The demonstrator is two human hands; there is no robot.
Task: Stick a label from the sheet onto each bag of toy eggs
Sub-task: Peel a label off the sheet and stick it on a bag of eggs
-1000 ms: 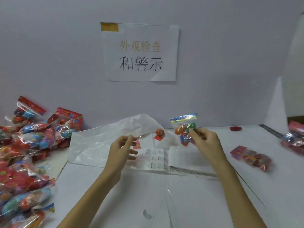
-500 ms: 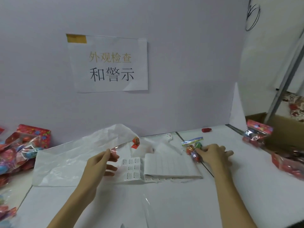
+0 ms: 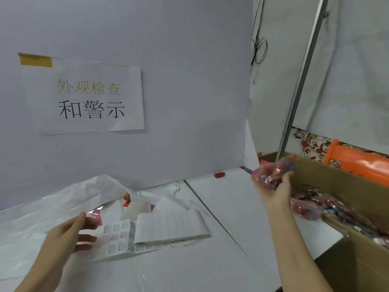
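Observation:
The label sheet lies on the white table, its printed labels facing up and a folded blank length lying over its right part. My left hand rests at the sheet's left edge with its fingers stretched out toward the labels. My right hand is far to the right and grips a blurred bag of toy eggs at the near rim of a cardboard box. More bags of eggs lie inside the box.
A crumpled white plastic bag lies behind and left of the sheet. A small red piece sits by the back wall. A paper sign is taped to the wall. An orange object lies beyond the box.
My right hand has carried the bag of eggs from above the label sheet rightward to the cardboard box. The view has swung right. My left hand has stayed by the sheet.

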